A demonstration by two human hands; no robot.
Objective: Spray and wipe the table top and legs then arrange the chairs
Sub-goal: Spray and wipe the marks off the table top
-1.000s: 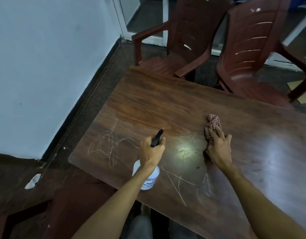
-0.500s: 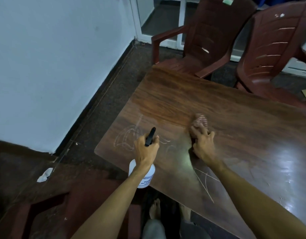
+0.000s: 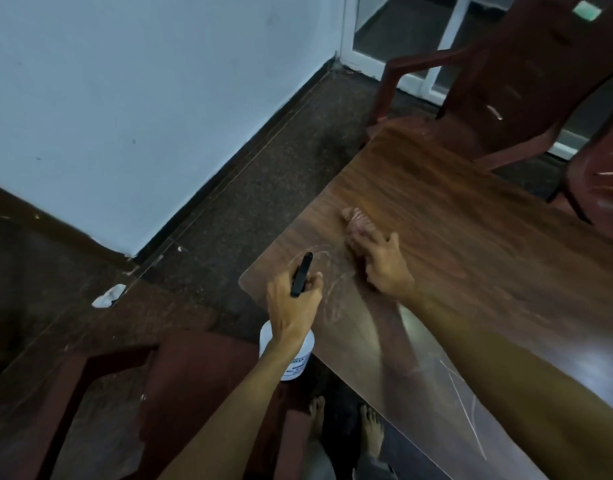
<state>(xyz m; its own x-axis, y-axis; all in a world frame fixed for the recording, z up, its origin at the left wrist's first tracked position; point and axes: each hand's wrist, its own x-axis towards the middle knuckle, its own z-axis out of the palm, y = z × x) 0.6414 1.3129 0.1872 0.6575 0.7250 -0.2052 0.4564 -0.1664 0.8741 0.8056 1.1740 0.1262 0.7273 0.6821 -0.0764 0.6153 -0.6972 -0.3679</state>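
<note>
Near the table's [image 3: 471,237] left corner, the right hand [image 3: 384,265] presses a crumpled checked cloth [image 3: 358,221] flat against the wooden top, fingers spread over it and clamped down on the fabric; the cloth is blurred. Just beside it, toward the table's edge, the left hand [image 3: 291,306] is wrapped tight around the neck of a white spray bottle [image 3: 287,355] with a black nozzle, which hangs over the corner rather than standing on the wood. Pale chalky marks [image 3: 332,289] curve across the top between the two hands, and thin scratches show further along the near edge. To wipe well, I would keep the cloth's full pad bearing on those marks, work in overlapping strokes out to the corner, and spray again only where the smear resists. Maroon plastic chairs [image 3: 499,98] wait beyond the table's far edge
</note>
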